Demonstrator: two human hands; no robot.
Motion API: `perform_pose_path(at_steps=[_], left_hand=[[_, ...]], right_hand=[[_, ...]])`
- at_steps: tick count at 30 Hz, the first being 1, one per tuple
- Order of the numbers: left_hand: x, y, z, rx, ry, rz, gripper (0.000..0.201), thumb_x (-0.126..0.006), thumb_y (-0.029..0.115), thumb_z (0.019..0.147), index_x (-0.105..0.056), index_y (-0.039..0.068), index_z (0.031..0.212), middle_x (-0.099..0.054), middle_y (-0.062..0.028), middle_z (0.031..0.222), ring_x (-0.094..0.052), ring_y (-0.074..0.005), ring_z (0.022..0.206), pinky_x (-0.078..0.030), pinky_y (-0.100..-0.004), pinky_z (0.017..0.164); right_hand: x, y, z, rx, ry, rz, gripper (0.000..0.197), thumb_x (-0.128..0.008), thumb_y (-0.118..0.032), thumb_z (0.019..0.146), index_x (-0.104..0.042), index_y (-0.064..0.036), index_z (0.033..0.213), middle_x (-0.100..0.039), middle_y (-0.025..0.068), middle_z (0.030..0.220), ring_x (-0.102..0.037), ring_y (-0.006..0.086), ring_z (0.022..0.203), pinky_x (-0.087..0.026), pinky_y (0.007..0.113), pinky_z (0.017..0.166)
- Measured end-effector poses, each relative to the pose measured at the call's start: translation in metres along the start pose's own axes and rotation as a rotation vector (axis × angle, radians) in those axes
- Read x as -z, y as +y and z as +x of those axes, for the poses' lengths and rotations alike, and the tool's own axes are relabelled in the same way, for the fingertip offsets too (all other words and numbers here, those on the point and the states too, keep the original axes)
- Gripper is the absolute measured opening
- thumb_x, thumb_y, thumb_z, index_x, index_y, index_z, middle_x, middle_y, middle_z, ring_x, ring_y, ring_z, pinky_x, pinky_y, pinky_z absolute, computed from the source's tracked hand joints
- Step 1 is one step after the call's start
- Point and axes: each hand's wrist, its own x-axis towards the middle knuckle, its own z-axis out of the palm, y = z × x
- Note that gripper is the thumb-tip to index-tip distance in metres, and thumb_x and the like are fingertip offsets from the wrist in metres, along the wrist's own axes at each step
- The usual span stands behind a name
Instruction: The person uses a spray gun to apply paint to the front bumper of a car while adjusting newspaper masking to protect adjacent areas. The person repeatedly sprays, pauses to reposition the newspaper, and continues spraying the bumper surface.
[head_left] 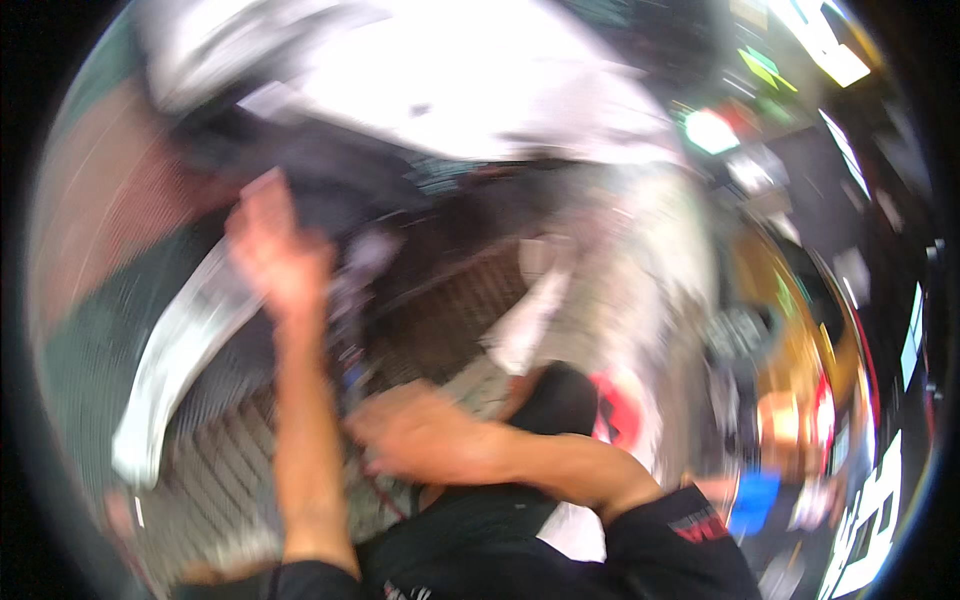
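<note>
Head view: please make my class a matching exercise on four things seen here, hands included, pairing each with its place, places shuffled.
Things:
1. left hand
2. right hand
3. large white panel
4. curved white strip

Places:
A. across the top of the picture
B. lower of the two hands
C. slanting down toward the lower left
D. by the strip's upper end

Pairs: 1-D, 2-B, 3-A, 4-C
</note>
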Motion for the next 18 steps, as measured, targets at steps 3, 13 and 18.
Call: perform_pose_path(at_steps=[3, 13, 18], left_hand=[[-0.011, -0.012, 0.018, -0.097, 0.206, -0.16, 0.077, -0.064, 0.022, 0.09, -0.041, 0.001, 0.161, -0.046, -0.0217, 0.162, -0.045, -0.0388, 0.147, -0.033, -0.0534, 0.121], [-0.061, -0.048, 0.027, -0.035, 0.28, 0.107, 0.078, -0.069, 0.023, 0.088, -0.043, 0.005, 0.16, -0.066, -0.0304, 0.129, -0.065, -0.0453, 0.114, -0.055, -0.0552, 0.094], [-0.064, -0.027, 0.01, -0.04, 0.255, 0.086, 0.079, -0.067, 0.026, 0.091, -0.041, 0.011, 0.163, -0.066, -0.0309, 0.129, -0.064, -0.0476, 0.118, -0.054, -0.0556, 0.097]], right_hand=[[-0.017, 0.01, 0.014, -0.032, -0.113, -0.105, 0.062, -0.079, -0.049, 0.083, -0.066, -0.0038, 0.124, -0.07, 0.0147, 0.119, -0.067, 0.0315, 0.112, -0.05, 0.046, 0.093], [-0.04, 0.031, 0.041, -0.088, -0.128, -0.139, 0.054, -0.075, -0.052, 0.085, -0.076, -0.0037, 0.11, -0.074, 0.0171, 0.114, -0.071, 0.0347, 0.108, -0.049, 0.051, 0.09], [-0.041, 0.03, 0.032, -0.072, -0.123, -0.151, 0.048, -0.075, -0.045, 0.083, -0.077, -0.0041, 0.108, -0.076, 0.0171, 0.111, -0.072, 0.0343, 0.104, -0.049, 0.051, 0.088]])
